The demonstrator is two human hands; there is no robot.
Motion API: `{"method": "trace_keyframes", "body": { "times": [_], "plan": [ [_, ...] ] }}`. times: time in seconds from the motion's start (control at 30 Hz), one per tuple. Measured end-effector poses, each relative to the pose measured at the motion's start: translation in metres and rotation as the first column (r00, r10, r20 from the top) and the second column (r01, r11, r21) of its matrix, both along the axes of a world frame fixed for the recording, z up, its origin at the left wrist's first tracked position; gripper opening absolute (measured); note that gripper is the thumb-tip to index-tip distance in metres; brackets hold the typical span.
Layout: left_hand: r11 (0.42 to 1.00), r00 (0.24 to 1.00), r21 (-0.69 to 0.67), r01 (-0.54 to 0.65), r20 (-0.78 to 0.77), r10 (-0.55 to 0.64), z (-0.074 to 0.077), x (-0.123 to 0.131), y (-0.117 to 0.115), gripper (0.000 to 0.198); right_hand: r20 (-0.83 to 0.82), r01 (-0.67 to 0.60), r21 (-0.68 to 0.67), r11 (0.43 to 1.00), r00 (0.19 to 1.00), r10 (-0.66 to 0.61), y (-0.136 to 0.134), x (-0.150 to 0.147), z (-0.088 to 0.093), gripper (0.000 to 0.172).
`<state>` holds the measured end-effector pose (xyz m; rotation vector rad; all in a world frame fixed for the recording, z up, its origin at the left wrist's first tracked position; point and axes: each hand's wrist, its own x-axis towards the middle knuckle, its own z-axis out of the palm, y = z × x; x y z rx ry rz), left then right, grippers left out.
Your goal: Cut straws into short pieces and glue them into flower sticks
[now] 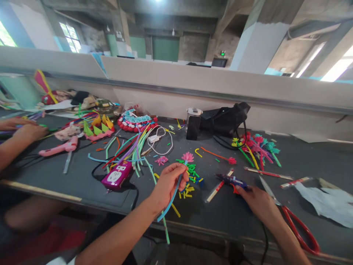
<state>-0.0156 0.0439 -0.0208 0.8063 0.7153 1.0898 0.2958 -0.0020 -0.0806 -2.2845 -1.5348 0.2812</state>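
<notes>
My left hand is closed in a pinch around a blue stem. At the stem's upper end sits a pink flower head with spread petals. My right hand is closed on a dark blue glue gun with an orange trigger; its nozzle points left, low over the table. Beneath and beside the left hand lie short green pieces and yellow pieces. Another pink flower head rests left of that hand.
Red-handled scissors lie right of my right hand, near crumpled white paper. Finished-looking flowers, a black bag, a phone and a purple box stand around. A co-worker's hands and pink glue gun are left.
</notes>
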Motion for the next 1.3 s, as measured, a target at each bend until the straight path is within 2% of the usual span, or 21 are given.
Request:
{"method": "trace_keyframes", "body": {
  "times": [0.1, 0.23, 0.37, 0.7, 0.97, 1.13, 1.2, 1.3],
  "plan": [
    [1.000, 1.000, 0.003, 0.004, 0.006, -0.004, 0.000, 0.000, 0.000, 0.016, -0.066, -0.023, 0.089, 0.996, 0.997, 0.028, -0.001, -0.008, 0.004, 0.045],
    [1.000, 1.000, 0.003, 0.000, 0.000, 0.000, 0.003, 0.000, -0.002, 0.015, -0.083, 0.016, 0.175, 0.984, 0.997, -0.002, 0.000, -0.014, 0.007, 0.053],
    [1.000, 1.000, 0.001, -0.003, -0.010, 0.003, 0.004, -0.001, -0.002, 0.015, -0.106, 0.000, 0.139, 0.990, 0.994, 0.015, 0.002, -0.014, 0.005, 0.054],
    [1.000, 1.000, 0.006, 0.008, -0.003, -0.008, 0.001, -0.001, -0.003, 0.014, -0.047, 0.034, 0.104, 0.994, 0.998, -0.029, 0.001, -0.018, 0.004, 0.060],
    [0.991, 0.989, -0.023, 0.135, 0.062, -0.133, -0.006, 0.008, -0.009, 0.019, -0.161, 0.087, 0.131, 0.988, 0.985, -0.065, 0.003, -0.026, 0.005, 0.062],
    [0.990, 0.992, -0.053, 0.130, 0.015, -0.129, -0.006, 0.014, -0.011, 0.018, -0.102, 0.027, 0.140, 0.990, 0.995, -0.013, 0.007, -0.039, -0.007, 0.058],
    [0.988, 0.990, -0.056, 0.142, 0.000, -0.142, -0.005, 0.013, -0.012, 0.018, -0.009, 0.005, 0.126, 0.992, 1.000, -0.004, 0.008, -0.043, -0.007, 0.054],
    [0.993, 0.993, -0.024, 0.116, 0.002, -0.116, -0.002, 0.008, -0.009, 0.017, 0.203, 0.003, -0.005, 1.000, 0.979, -0.002, 0.007, -0.048, 0.005, 0.050]
  ]
}}
